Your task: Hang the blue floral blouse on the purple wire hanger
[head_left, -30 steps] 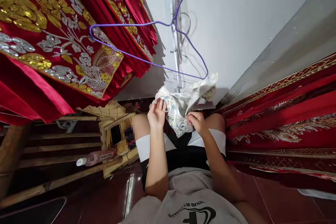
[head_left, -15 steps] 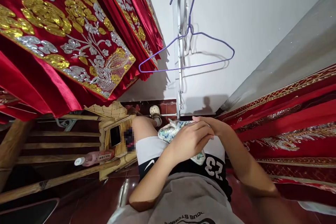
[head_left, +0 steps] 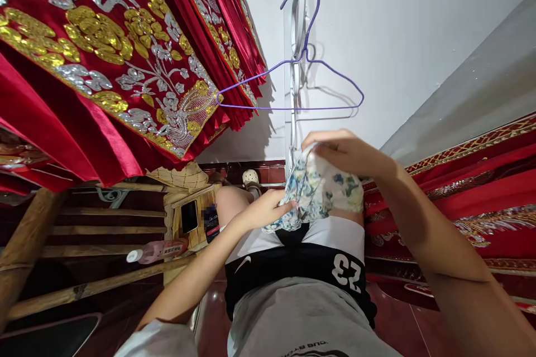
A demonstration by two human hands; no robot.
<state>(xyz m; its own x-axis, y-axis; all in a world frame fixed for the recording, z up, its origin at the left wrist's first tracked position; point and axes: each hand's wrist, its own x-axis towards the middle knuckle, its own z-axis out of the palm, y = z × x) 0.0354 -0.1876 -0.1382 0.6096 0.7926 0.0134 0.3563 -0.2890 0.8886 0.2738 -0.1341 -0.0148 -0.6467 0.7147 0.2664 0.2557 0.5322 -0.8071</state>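
A thin white cloth with a blue and green floral print (head_left: 312,187) hangs partly unfolded above my lap. My left hand (head_left: 270,209) pinches its lower left edge, thumb on top. Higher up and to the right, my right hand (head_left: 345,150) grips the upper edge, fingers bent over the fabric. Loose folds drape between the two hands, and the right part hangs over my right thigh. What kind of cloth item it is, I cannot make out.
A purple wire hanger (head_left: 293,107) hangs ahead on a white rail. Red embroidered cloth (head_left: 138,61) fills the left, and more red fabric (head_left: 460,195) the right. On a wooden stool beside my left leg lie a phone (head_left: 189,216) and a pink bottle (head_left: 157,251).
The cloth was bunched under both hands on my lap; now it is lifted and spread. My right hand has risen forward, and my left hand has moved left to its edge.
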